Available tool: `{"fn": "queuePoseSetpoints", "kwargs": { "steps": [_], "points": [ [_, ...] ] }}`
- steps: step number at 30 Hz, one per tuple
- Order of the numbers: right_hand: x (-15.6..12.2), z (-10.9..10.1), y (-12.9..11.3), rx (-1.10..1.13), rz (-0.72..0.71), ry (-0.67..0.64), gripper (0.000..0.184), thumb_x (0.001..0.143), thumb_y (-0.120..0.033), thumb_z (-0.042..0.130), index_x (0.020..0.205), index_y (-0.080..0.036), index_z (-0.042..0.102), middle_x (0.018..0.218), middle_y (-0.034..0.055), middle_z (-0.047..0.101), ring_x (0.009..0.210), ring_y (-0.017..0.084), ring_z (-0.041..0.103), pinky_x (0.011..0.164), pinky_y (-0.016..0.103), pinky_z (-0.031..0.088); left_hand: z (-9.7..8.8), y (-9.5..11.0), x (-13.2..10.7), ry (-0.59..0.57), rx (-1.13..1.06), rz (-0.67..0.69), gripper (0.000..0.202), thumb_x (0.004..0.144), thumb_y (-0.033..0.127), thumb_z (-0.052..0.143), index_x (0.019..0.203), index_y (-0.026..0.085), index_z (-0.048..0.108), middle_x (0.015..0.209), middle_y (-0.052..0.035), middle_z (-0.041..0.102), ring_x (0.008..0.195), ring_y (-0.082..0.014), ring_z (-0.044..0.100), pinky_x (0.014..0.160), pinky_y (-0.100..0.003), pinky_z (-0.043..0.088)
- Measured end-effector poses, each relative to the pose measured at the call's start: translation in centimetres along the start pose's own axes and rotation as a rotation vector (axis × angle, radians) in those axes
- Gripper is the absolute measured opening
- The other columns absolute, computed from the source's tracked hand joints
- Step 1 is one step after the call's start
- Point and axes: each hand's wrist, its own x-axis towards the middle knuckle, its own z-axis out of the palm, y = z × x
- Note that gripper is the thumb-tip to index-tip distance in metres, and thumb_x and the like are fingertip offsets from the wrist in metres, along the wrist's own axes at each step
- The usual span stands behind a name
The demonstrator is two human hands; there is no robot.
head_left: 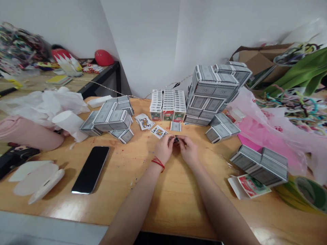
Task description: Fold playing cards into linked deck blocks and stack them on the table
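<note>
My left hand [164,148], with a red string bracelet on its wrist, and my right hand [187,148] meet over the middle of the table. Between their closed fingertips is a small dark-patterned playing card [176,139], mostly hidden and seen nearly edge-on. Just beyond the left fingers lies a face-up king card [158,131], and past it a loose pile of face cards [144,121]. A grey-backed card [176,126] lies face down ahead of my hands. Card boxes [168,115] stand in three rows behind it.
A tall structure of grey card blocks [213,90] rises at back right, with smaller blocks [112,115] at left. A phone [90,170] lies left. An opened card box [250,186] and green-yellow tape roll [304,192] are at right. A pink cylinder [30,132] lies far left.
</note>
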Motion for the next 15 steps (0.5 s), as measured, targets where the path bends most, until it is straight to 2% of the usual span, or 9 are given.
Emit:
{"fn": "queuePoseSetpoints", "kwargs": {
  "steps": [3,5,10,15],
  "points": [
    [0.02,-0.09,-0.18,-0.03,0.011,0.01,0.019,0.081,-0.028,0.042,0.087,-0.021,0.059,0.08,0.0035,0.067,0.071,0.016,0.062,0.068,0.029,0.049,-0.25,-0.23,0.07,0.134,0.092,0.009,0.016,0.077,0.032,0.054,0.083,0.018,0.057,0.082,-0.0044,0.063,0.08,-0.0149,0.059,0.074,-0.029,0.048],
    [0.04,-0.14,-0.36,-0.048,0.01,0.019,0.018,0.081,-0.027,0.041,0.085,-0.021,0.058,0.077,0.0031,0.066,0.071,0.016,0.062,0.067,0.029,0.048,-0.27,-0.3,0.12,0.172,0.104,0.025,0.015,0.077,0.032,0.055,0.079,0.017,0.058,0.078,-0.0038,0.062,0.076,-0.0139,0.058,0.072,-0.027,0.048],
    [0.13,-0.16,-0.73,-0.118,0.008,0.061,0.017,0.08,-0.022,0.04,0.083,-0.021,0.057,0.071,0.0016,0.066,0.067,0.015,0.061,0.065,0.027,0.046,0.1,-0.27,0.34,0.178,0.095,0.025,0.013,0.081,0.023,0.048,0.082,0.018,0.06,0.079,-0.0042,0.064,0.077,-0.013,0.059,0.073,-0.026,0.048],
    [0.0,0.19,-0.55,-0.213,-0.006,0.094,0.018,0.08,-0.02,0.039,0.084,-0.021,0.056,0.07,0.0016,0.065,0.068,0.016,0.06,0.065,0.028,0.044,0.39,-0.52,0.23,0.158,0.119,0.0,0.022,0.081,0.011,0.041,0.092,0.018,0.059,0.087,-0.0055,0.064,0.084,-0.0146,0.059,0.077,-0.029,0.047]
  ]
}}
